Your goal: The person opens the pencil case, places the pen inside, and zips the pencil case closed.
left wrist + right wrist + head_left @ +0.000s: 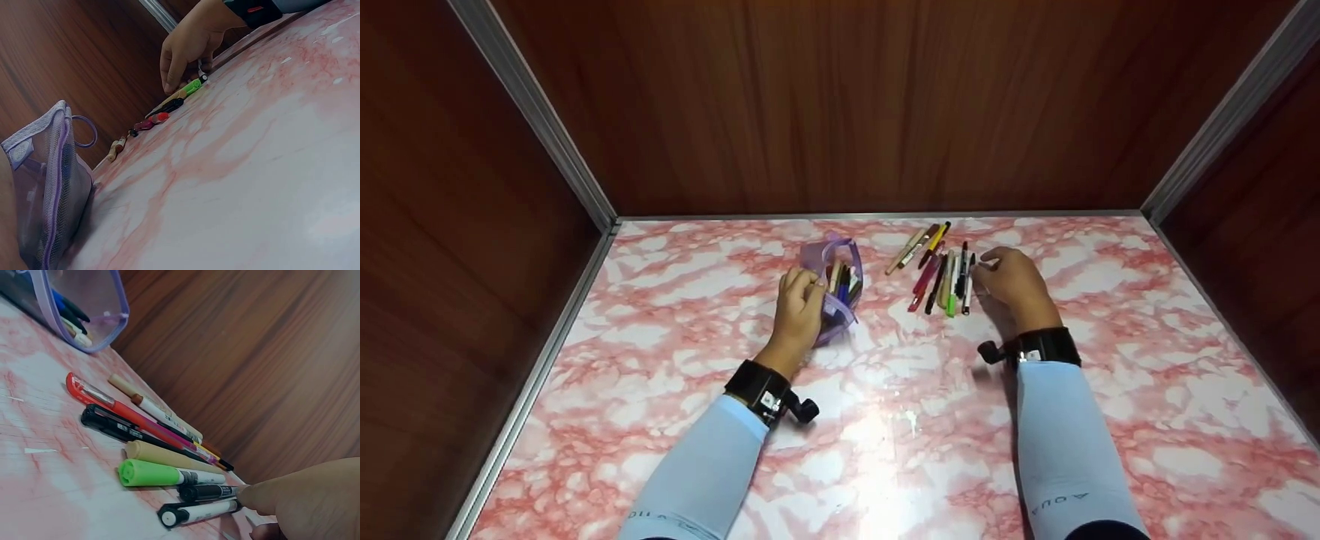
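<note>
On the left, a purple mesh pencil pouch (840, 311) stands unzipped with several pens (844, 285) inside. My left hand (799, 304) grips its near left edge; the left wrist view shows the pouch's mesh side (53, 191) close up. My right hand (1012, 281) is at the right end of a row of loose pens. In the right wrist view its index fingertip touches the end of a white marker with a black cap (202, 512), beside a black marker (205, 493). The thumb is lower and apart. A green-capped marker (149, 473) lies alongside.
Left of these lie a red pen (922, 281), a black pen (936, 285) and a beige marker (947, 281). Farther back are another beige marker (905, 251) and a yellow pen (936, 238). Wooden panels (885, 112) enclose the marbled red-and-white tabletop (930, 465).
</note>
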Demonstrator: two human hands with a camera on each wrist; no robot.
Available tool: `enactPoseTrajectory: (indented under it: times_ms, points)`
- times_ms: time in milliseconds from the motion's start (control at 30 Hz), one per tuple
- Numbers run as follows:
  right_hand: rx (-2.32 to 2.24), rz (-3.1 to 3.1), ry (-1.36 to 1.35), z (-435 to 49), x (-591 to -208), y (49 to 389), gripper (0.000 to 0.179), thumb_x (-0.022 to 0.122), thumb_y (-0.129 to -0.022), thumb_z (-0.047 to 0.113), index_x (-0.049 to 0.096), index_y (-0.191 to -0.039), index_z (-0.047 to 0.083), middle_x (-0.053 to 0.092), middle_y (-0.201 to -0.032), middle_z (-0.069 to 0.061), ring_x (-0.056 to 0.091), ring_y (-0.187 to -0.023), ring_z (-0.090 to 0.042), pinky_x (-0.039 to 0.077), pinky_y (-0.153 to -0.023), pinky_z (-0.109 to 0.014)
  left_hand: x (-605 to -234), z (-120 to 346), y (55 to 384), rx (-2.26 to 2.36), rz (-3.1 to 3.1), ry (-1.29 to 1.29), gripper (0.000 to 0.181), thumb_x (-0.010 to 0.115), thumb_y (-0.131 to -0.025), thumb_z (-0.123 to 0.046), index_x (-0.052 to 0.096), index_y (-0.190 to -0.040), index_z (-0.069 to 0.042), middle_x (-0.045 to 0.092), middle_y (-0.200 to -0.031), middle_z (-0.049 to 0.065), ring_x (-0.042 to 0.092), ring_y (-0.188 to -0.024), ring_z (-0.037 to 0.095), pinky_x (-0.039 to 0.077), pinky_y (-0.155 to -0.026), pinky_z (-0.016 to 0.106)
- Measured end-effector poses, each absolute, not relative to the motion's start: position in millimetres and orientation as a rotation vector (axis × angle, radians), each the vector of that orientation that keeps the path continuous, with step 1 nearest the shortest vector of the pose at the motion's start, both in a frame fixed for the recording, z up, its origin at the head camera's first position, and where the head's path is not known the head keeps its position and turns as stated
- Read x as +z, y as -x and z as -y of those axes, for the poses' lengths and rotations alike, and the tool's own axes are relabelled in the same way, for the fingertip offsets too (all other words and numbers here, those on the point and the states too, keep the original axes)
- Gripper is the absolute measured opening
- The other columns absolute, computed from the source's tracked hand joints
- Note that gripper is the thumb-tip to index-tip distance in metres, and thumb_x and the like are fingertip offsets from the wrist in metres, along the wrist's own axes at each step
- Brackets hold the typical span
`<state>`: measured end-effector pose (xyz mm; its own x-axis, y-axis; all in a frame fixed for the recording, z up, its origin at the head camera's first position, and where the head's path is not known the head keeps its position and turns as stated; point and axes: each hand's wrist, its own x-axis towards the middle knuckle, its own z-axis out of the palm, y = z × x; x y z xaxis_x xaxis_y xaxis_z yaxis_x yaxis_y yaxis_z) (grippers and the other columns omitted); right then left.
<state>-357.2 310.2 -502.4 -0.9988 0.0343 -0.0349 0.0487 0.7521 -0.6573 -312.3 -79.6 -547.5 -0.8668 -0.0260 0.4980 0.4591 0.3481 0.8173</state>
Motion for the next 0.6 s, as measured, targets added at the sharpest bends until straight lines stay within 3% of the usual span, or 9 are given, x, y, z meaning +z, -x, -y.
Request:
enactPoseTrajectory:
  times_ms: [267,500,600]
  points:
    - [-1.044,-2.908,-0.052,-303.2,-497.0,355.7,0.054,0.064,-0.107,0.022,0.061,-0.157,0.002,0.076,-0.133,-0.028,0.071,-0.117,-0.042,0.054,-0.11,-0.06,-545.7,79.6,312.6,-1.544,2.186,0.374,0.021,0.061,-0.111,-0.014,0.065,-0.098,0.002,0.057,-0.107,0.02,0.052,-0.114,0.036,0.042,-0.105,0.044]
    - [-0.98,-2.912,-0.038,-300.4,-498.5,356.6,0.053,0.057,-0.106,0.019,0.063,-0.157,0.007,0.077,-0.117,-0.018,0.065,-0.084,-0.028,0.051,-0.08,-0.045,-546.7,79.1,313.5,-1.53,2.191,0.374,0.021,0.061,-0.11,-0.014,0.065,-0.098,0.002,0.057,-0.105,0.02,0.052,-0.113,0.037,0.042,-0.105,0.045]
    - [-0.969,-2.924,-0.042,-300.0,-499.9,357.5,0.052,0.059,-0.104,0.017,0.065,-0.155,0.006,0.077,-0.117,-0.02,0.066,-0.089,-0.031,0.051,-0.082,-0.045,-548.0,79.4,313.8,-1.527,2.19,0.372,0.02,0.061,-0.11,-0.013,0.066,-0.098,0.002,0.058,-0.105,0.019,0.052,-0.114,0.037,0.042,-0.106,0.044]
